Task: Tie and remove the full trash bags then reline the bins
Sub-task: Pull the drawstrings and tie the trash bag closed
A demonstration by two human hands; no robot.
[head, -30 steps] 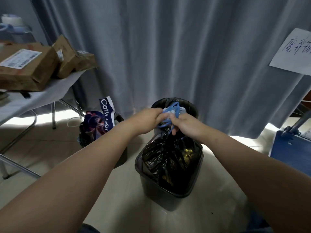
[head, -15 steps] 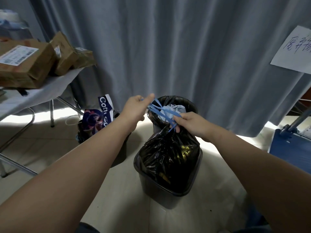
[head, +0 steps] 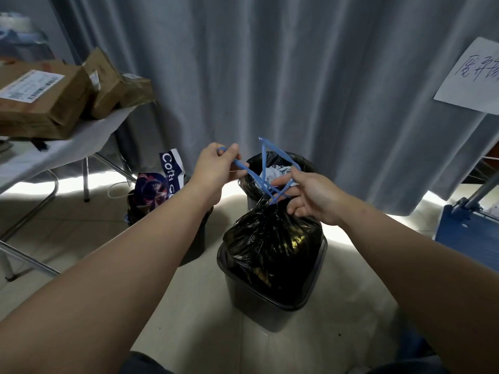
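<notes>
A full black trash bag [head: 272, 238] sits gathered at its neck inside a dark square bin [head: 259, 303] on the floor. Blue drawstrings [head: 263, 168] run up from the neck. My left hand [head: 216, 168] pinches one drawstring end and holds it out to the upper left. My right hand [head: 307, 195], just right of the neck, has its fingers hooked through a drawstring loop that stands up above the bag. Behind stands a second bin with a black liner [head: 303, 161] and pale rubbish in it. A third bin [head: 135, 206] at the left holds a printed paper bag [head: 167, 179].
A white folding table [head: 62, 147] with several cardboard parcels [head: 43, 103] stands at the left. Grey curtains [head: 270, 76] hang behind the bins, with a handwritten paper sheet [head: 469, 79] at the right. A blue cart [head: 467, 236] stands at the right edge.
My hands were together at the bag's neck; my left hand has drawn a blue drawstring out to the upper left while my right hand stays by the neck. A loop now stands up.
</notes>
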